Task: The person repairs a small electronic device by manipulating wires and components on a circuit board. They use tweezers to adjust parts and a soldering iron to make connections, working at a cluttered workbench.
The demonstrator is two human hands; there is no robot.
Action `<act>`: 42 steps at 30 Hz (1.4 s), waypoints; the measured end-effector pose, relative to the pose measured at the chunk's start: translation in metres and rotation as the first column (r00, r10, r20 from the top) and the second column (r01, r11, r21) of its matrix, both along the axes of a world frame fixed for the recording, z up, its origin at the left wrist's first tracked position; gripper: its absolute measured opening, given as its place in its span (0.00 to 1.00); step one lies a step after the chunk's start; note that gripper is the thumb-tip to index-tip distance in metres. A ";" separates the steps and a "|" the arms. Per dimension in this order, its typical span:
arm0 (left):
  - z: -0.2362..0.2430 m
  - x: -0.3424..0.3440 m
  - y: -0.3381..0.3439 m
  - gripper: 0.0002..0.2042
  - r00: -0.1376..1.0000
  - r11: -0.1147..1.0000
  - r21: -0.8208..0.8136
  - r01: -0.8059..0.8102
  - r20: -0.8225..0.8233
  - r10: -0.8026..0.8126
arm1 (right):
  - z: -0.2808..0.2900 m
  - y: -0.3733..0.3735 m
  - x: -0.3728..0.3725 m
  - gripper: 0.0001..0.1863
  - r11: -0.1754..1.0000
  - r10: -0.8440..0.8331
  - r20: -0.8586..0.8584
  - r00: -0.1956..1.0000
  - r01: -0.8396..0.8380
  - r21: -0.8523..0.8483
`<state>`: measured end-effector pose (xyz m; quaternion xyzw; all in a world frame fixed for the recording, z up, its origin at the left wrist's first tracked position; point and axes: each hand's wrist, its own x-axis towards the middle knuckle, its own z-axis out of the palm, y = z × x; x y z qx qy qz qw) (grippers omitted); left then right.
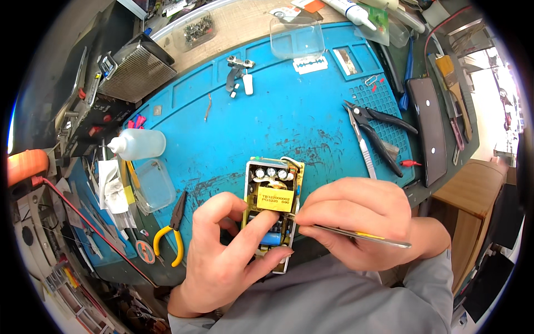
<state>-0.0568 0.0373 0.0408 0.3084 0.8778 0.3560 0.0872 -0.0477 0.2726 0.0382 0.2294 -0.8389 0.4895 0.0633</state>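
Note:
At the near edge of the blue mat, a power supply circuit board (282,167) sits in an open tray-like frame. It carries a yellow transformer block (275,199), several round capacitors and a blue cylinder (271,239). My left hand (222,261) is closed around the board's left side, its index finger lying over the parts below the transformer and its thumb by the lower right edge. Pinched in my right hand (361,214) are slim metal tweezers (384,240), angled toward the board's right edge. Their tip is mostly hidden by my fingers.
Yellow-handled pliers (177,220) lie left of my left hand, near a squeeze bottle (139,144) and a plastic box (154,186). To the right are black cutters (378,128), a scalpel (361,146) and a phone (427,131). A razor blade (310,65) lies at the back.

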 end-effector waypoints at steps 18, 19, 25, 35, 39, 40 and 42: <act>-0.005 0.003 -0.002 0.29 0.999 0.999 0.019 -0.048 -0.018 0.049 | 0.000 -0.001 0.001 0.12 1.000 -0.013 -0.004 1.000 0.013 0.004; -0.004 0.002 -0.002 0.29 0.999 0.999 0.015 -0.045 -0.018 0.046 | 0.000 -0.002 0.001 0.12 1.000 -0.020 -0.002 1.000 0.020 0.006; -0.005 0.000 -0.002 0.29 0.998 1.000 0.004 0.001 -0.057 -0.001 | -0.002 -0.002 0.003 0.12 0.999 -0.036 -0.001 0.999 0.036 -0.021; -0.005 0.002 -0.002 0.29 0.999 1.000 0.011 -0.024 -0.037 0.024 | -0.007 -0.003 0.007 0.15 0.998 -0.051 -0.037 0.998 0.049 -0.042; -0.006 0.003 -0.003 0.30 0.998 0.998 0.037 -0.060 -0.035 0.061 | -0.007 0.000 0.003 0.14 1.000 0.020 -0.080 0.997 -0.021 -0.007; -0.006 0.004 -0.004 0.30 0.996 0.996 0.050 -0.077 -0.037 0.079 | -0.006 0.001 0.002 0.14 0.999 0.053 -0.099 0.994 -0.053 0.009; -0.002 -0.001 -0.003 0.29 0.991 0.995 0.069 -0.066 -0.108 0.073 | -0.001 0.000 0.006 0.14 1.000 0.007 -0.074 0.997 -0.009 -0.026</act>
